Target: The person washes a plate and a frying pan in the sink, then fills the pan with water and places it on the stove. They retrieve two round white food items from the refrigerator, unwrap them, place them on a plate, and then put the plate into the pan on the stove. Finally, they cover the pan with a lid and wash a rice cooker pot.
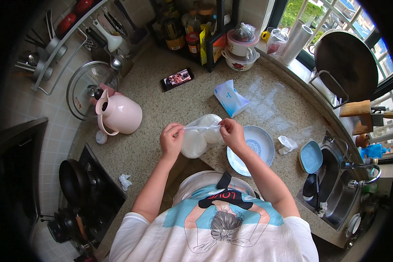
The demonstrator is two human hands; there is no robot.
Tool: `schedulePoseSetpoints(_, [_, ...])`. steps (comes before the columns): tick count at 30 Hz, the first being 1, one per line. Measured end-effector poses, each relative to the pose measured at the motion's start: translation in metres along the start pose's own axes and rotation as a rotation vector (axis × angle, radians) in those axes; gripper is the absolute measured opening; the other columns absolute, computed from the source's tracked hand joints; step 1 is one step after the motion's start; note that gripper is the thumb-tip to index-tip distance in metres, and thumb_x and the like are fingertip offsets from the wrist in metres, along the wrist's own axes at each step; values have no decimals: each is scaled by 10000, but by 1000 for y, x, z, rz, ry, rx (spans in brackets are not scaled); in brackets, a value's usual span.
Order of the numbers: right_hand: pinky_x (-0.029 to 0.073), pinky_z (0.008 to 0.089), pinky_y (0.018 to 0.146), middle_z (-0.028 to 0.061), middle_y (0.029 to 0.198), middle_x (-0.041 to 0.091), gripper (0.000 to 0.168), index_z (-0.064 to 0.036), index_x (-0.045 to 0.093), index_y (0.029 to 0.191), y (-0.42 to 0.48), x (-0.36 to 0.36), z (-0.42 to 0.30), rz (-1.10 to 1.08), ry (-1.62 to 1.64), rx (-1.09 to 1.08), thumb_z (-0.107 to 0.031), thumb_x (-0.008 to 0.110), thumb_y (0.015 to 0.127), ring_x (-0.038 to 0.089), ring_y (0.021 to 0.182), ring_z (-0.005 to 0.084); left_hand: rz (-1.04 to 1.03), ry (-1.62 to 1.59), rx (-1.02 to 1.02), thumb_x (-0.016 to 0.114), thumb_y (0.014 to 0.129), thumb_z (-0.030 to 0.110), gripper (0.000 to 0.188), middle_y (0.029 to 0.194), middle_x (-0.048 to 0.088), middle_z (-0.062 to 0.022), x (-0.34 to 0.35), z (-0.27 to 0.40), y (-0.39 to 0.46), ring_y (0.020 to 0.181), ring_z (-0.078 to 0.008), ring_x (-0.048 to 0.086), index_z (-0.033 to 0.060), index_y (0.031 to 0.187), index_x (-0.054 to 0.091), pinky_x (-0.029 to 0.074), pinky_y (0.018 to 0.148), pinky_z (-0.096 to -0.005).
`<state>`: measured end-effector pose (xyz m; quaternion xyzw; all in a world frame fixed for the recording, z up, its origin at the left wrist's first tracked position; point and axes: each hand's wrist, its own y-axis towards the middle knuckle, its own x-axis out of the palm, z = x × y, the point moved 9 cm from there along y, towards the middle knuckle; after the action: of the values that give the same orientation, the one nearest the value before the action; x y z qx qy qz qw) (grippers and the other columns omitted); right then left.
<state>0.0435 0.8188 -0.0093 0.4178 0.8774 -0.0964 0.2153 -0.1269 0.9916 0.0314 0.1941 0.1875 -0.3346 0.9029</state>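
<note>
A clear plastic bag (201, 127) with several round white pieces, perhaps buns or dough, hangs between my hands at the counter's near edge. My left hand (172, 139) pinches one corner of its top edge between thumb and fingers. The other corner is gripped by my right hand (231, 132), so the edge is stretched nearly straight. Under my right forearm lies a white plate with a blue pattern (266, 144), partly hidden by the arm. Beyond the bag, a blue and white tissue pack (231, 98) rests on the counter.
At the left stand a pink jug (126, 113) and a stove with a black pan (72, 181). A phone (177, 79) lies farther back. Crumpled tissues (287, 145), a blue dish (311, 157) and a steel sink (340, 196) are at the right. White powder (265, 101) marks the counter.
</note>
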Motion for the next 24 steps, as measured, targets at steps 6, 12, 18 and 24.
schedulePoseSetpoints(6, [452, 384, 609, 114, 691, 521, 217, -37, 568, 706, -5, -7, -30, 78, -159, -120, -226, 674, 721, 558, 688, 281, 190, -5, 92, 618, 772, 37, 248, 842, 572, -86, -6, 40, -7, 771, -204, 586, 53, 1019, 615, 475, 636, -283])
schedulePoseSetpoints(12, [433, 401, 595, 125, 680, 538, 263, -32, 566, 684, 8, -3, -37, 43, -177, -111, -268, 632, 781, 553, 667, 297, -217, 485, 359, 678, 665, 48, 220, 961, 608, -66, 56, 53, -15, 977, -272, 546, 53, 877, 620, 397, 888, -422])
schedulePoseSetpoints(18, [444, 385, 582, 158, 684, 607, 219, -8, 593, 789, 12, -18, 35, 135, 78, 156, -225, 563, 809, 578, 606, 310, -299, -315, 140, 619, 762, 13, 70, 1093, 605, -71, 17, 40, -5, 1071, -213, 530, 60, 805, 590, 369, 951, -348])
schedulePoseSetpoints(24, [442, 397, 734, 163, 931, 514, 193, -44, 580, 873, -7, -29, -25, 274, -25, -45, 21, 539, 696, 543, 872, 314, -372, -698, -261, 543, 821, -30, 98, 951, 595, -36, -2, 9, -34, 963, -131, 537, 60, 854, 560, 383, 923, -293])
